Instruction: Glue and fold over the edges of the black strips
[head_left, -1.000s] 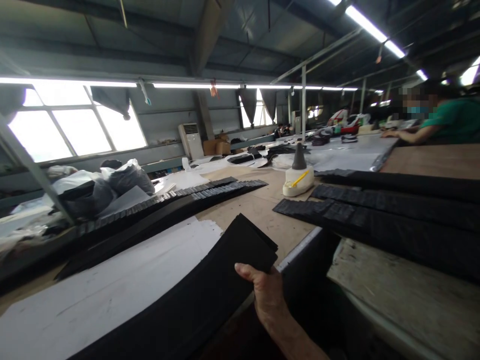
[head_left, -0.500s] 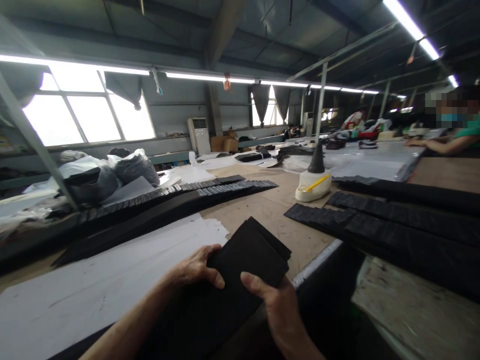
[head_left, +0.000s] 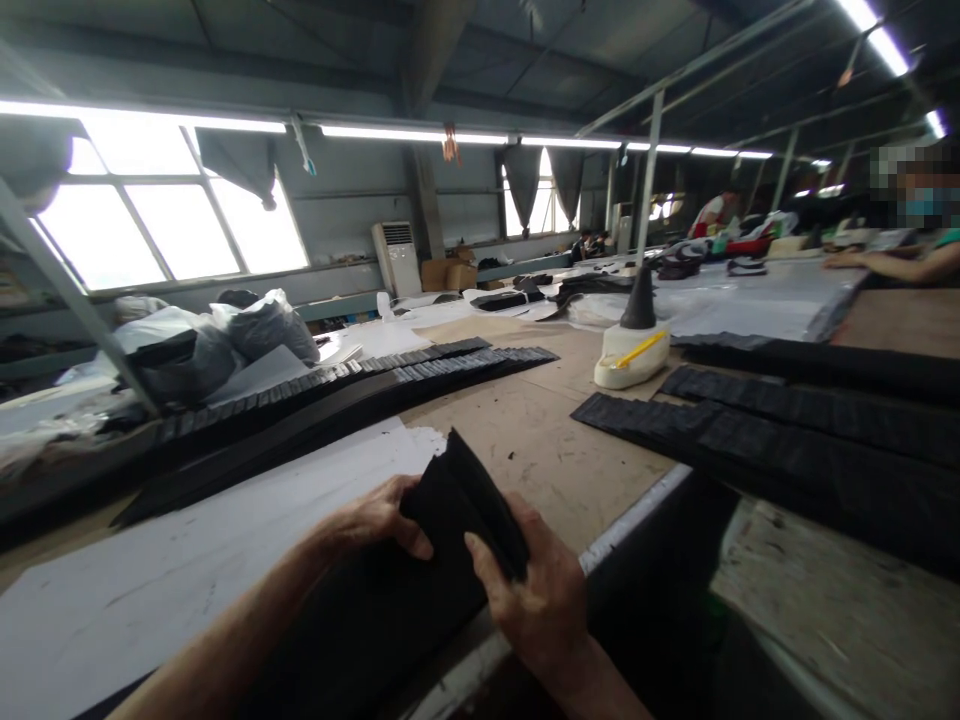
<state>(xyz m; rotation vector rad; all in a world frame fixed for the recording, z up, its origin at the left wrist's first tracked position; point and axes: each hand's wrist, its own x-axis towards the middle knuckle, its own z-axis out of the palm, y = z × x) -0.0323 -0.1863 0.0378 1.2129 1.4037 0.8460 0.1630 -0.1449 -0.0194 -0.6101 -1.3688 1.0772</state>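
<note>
The person at the table (head_left: 532,430) has both hands on a stack of black cloth (head_left: 442,540), its end tipped up at the near edge, in front of a white paper sheet (head_left: 300,490). The left hand (head_left: 386,515) grips one side, thumb across the face, fingers partly closed and mostly hidden from me. The right hand (head_left: 544,580) has its fingers curled round the other edge, thumb pressed on the front. Past it stands a dark cone (head_left: 639,300) on a cream base with a yellow cutter (head_left: 641,349), near more black strips (head_left: 795,440).
</note>
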